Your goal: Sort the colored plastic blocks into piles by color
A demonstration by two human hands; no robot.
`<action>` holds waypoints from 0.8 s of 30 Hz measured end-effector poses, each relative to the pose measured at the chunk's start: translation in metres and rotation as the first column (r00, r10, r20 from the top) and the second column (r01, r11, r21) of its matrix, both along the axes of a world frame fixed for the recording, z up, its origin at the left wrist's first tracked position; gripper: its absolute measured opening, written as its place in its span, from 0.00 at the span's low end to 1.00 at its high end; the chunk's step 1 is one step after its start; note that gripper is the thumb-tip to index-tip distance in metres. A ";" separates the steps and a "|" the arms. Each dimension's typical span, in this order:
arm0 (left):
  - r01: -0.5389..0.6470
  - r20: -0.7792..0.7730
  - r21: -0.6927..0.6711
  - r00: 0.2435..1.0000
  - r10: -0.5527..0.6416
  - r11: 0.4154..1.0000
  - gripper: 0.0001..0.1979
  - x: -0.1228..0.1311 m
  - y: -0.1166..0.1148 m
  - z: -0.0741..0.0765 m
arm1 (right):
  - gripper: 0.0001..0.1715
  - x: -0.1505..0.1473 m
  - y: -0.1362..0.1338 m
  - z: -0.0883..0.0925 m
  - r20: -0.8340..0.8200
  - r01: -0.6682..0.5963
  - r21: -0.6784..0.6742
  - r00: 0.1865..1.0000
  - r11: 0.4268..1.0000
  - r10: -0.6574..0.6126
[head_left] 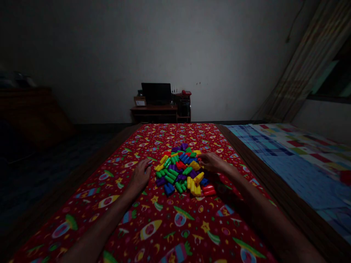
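Note:
A heap of plastic building blocks [181, 165] in red, yellow, green, blue and purple lies on a red patterned cloth [164, 212]. Just left of the heap, my left hand [141, 174] rests low over the cloth, fingers loosely bent and apart, holding no block that I can see. My right hand [212, 162] reaches in from the right, its fingertips at the heap's right edge by yellow and blue blocks. Thumb and forefinger look apart; whether they touch a block is hard to make out. Nearest me are yellow blocks [195, 187] and a red block [208, 190].
Against the far wall, a desk [153, 108] carries a dark monitor [157, 93] and a red object [186, 92]. A bed with blue and checked covers [290, 160] is on the right, below a curtain [298, 65]. Wooden furniture [30, 113] stands in shadow at left.

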State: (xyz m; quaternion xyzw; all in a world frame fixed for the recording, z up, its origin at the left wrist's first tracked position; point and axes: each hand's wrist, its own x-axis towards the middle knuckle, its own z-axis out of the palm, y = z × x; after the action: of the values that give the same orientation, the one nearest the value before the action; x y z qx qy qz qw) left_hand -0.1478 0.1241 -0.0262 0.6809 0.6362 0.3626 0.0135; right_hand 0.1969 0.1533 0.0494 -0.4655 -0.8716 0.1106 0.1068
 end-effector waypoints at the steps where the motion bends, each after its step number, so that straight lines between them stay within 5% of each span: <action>1: 0.015 -0.015 0.000 1.000 -0.015 1.000 0.20 -0.001 0.000 0.000 | 0.13 0.004 -0.001 -0.001 0.015 -0.011 0.007 1.000 1.000 0.010; 7: 0.059 -0.067 -0.024 0.996 -0.061 0.998 0.20 -0.006 0.000 -0.001 | 0.14 0.010 0.001 -0.015 0.200 -0.151 0.015 0.969 0.988 0.145; 15: 0.065 -0.071 -0.056 0.995 -0.069 0.996 0.20 -0.005 0.000 0.001 | 0.17 0.027 0.004 0.001 0.003 -0.010 -0.048 1.000 0.999 0.010; 19: 0.069 -0.065 -0.058 0.995 -0.073 0.996 0.21 -0.003 -0.002 0.003 | 0.17 0.049 0.030 0.006 -0.180 0.234 0.070 0.959 0.970 -0.219; 24: 0.077 -0.063 -0.051 0.995 -0.081 0.996 0.21 -0.004 -0.004 0.003 | 0.19 0.069 0.071 -0.024 -0.276 0.585 0.156 0.799 0.796 -0.533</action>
State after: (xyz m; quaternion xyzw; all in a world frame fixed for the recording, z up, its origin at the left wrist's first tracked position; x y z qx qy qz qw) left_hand -0.1514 0.1200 -0.0230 0.7163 0.6175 0.3240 0.0238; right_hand 0.2654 0.2241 0.0256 -0.6724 -0.6834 0.0213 0.2837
